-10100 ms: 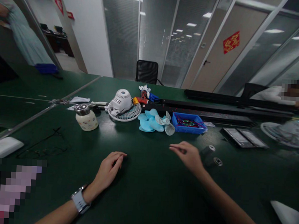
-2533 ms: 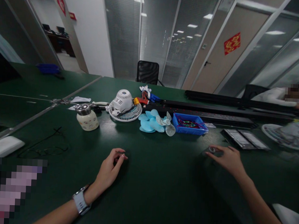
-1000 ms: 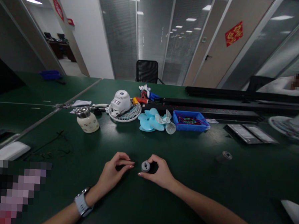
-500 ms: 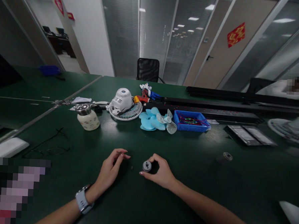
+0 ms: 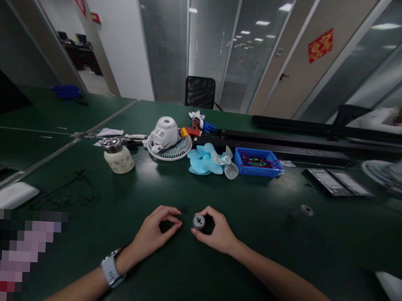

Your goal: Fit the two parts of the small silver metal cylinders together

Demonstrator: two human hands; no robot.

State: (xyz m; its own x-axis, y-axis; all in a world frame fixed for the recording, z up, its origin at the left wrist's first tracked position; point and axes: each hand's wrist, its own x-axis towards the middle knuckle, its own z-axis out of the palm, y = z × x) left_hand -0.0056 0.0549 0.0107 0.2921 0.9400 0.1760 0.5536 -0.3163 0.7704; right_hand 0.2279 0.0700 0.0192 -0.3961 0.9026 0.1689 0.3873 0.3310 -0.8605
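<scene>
Between the thumb and forefinger of my right hand (image 5: 218,232) is a small grey metal cylinder (image 5: 199,222), which looks like a small motor. It stands upright on the green table, with a central hole and smaller holes in its top face. My left hand (image 5: 152,231) is just left of it, thumb and fingers curved and apart, not touching the cylinder. Nothing shows between the left fingertips. A second metal cylinder (image 5: 305,211) stands farther right on the table.
Across the table lie a white fan part (image 5: 166,135), blue fan blades (image 5: 203,158), a blue bin (image 5: 259,170) of wires, a red drill (image 5: 196,127) and black bars (image 5: 288,150). A cream jar (image 5: 118,159) and glasses (image 5: 66,201) are left. A person (image 5: 378,119) sits far right.
My left hand has moved right, closer to the cylinder, and its thumb and fingers have parted. The small dark piece on the table between the hands no longer shows. My right hand stays around the cylinder.
</scene>
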